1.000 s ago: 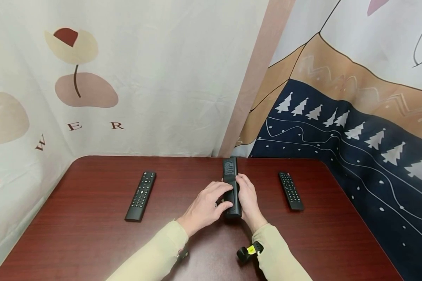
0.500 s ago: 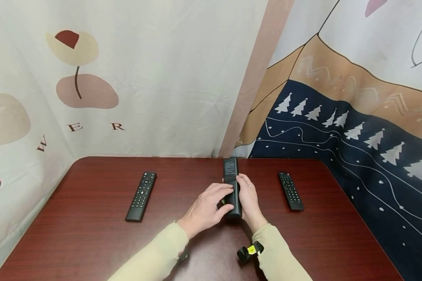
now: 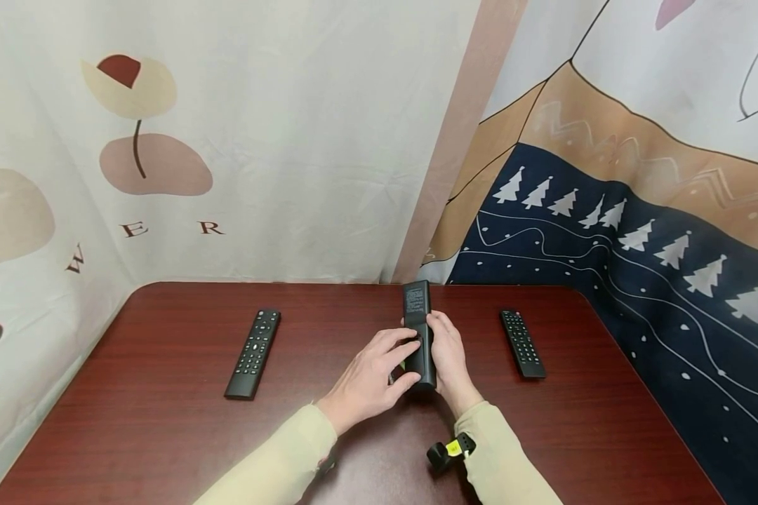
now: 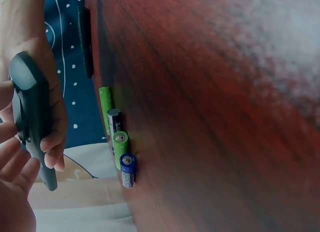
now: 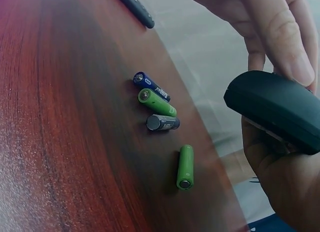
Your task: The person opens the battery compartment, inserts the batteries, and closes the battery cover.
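A black remote control (image 3: 416, 300) is held back side up above the middle of the table, a printed label at its far end. My right hand (image 3: 450, 358) grips it along the right side, fingers wrapped underneath. From the left, my left hand (image 3: 369, 375) has its thumb and fingertips on the battery cover (image 3: 420, 361) at the near half of the back. In the left wrist view a thin raised edge shows at those fingertips. Below lie a blue battery (image 5: 151, 86), a green battery (image 5: 158, 103), a dark battery (image 5: 163, 122) and another green battery (image 5: 185, 167).
Another black remote control (image 3: 254, 354) lies buttons up on the left of the reddish wooden table (image 3: 133, 421). A smaller one (image 3: 522, 344) lies at the right. Printed curtains (image 3: 290, 140) hang behind the table's far edge. A small black camera (image 3: 448, 452) sits at the right wrist.
The remote control and right hand have shifted very slightly to the right. The left fingers have spread a little on the back of the remote. The other remotes stay put.
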Demonstrator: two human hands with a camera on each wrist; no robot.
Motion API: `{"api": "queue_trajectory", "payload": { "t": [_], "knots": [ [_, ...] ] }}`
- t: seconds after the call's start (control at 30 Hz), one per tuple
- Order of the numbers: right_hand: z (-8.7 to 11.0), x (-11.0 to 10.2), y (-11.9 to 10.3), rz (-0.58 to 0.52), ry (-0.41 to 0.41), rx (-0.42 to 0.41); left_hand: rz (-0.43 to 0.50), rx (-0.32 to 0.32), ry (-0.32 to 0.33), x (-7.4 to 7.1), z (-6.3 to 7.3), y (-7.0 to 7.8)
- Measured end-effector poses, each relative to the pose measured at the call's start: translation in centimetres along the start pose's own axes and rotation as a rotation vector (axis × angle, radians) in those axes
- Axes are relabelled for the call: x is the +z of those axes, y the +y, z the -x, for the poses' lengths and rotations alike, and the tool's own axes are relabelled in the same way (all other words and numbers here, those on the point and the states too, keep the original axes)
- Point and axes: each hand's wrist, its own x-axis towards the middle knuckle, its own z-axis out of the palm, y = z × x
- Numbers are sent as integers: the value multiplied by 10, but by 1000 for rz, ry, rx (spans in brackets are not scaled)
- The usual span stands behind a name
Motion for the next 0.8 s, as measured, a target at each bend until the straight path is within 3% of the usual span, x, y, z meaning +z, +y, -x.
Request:
{"api": "queue_trajectory", "payload": {
  "t": [0.8],
  "knots": [
    [0, 0, 0, 39, 21, -11, 9, -39, -22, 4, 5, 2]
  ]
}}
